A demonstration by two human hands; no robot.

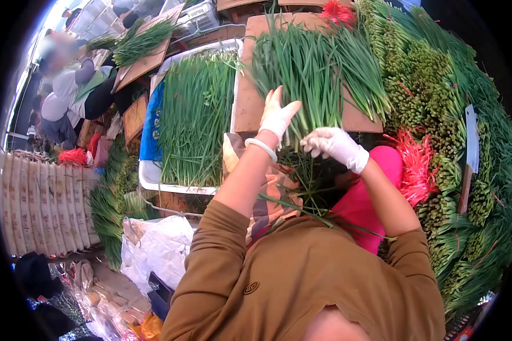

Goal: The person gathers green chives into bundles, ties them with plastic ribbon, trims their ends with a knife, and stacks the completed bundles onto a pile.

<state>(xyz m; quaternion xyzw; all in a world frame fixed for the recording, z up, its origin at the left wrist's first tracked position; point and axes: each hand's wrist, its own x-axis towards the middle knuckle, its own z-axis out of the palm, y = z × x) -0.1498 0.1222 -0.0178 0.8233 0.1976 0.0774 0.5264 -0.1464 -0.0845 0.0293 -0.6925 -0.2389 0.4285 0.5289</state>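
Left hand [279,118], white-gloved: thumb and fingers well parted, laid against the left part of the garlic chives [304,71], not closed round them. Right hand [337,146], also gloved: fingers curled in at the lower stalk ends; cannot tell whether anything is pinched.

Chives lie spread, stalks toward the wearer, on a brown board [358,120], upper centre of frame. Stalk ends under the hands overhang the board's lower edge. Bare board: narrow strip along left edge, patch at lower right corner. White tray [237,108] of chives close by the board's left edge; little room between. Right side crowded: tied bundles [421,85] stacked along right of frame, knife [471,139] lying on them, blade upward in frame. Red plastic strands [414,165] right of centre, below the board's lower right corner. Dark gap below the hands, loose leaves in it.

Writing: round emblem [251,288] on the brown top [324,261], lower centre, illegible; small marks on ribbed stack [45,199], far left, unreadable.
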